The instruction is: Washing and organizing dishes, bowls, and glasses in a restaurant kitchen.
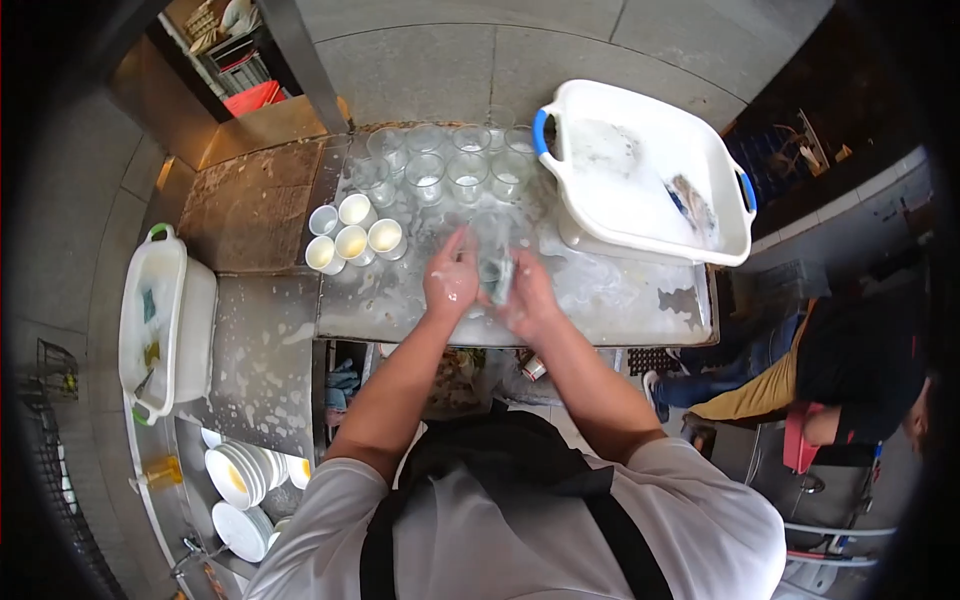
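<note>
Above a wet, sudsy metal counter (600,315), a clear drinking glass (491,264) is between my two hands, blurred by motion. My left hand (451,283) wraps its left side, with foam on the back of the hand. On the other side is my right hand (529,294), its fingers against the glass; a pale greenish patch there is too blurred to name. Beyond my hands, several clear glasses (468,180) stand upright in rows. Several small white cups (352,244), some with yellowish insides, are grouped to the left of them.
A white tub (645,247) with blue handles holds suds and a dark, blurry item. At left is another white tub (196,330) with green handles. White plates (234,476) are stacked in a sink at lower left. Another person (847,375) is at right.
</note>
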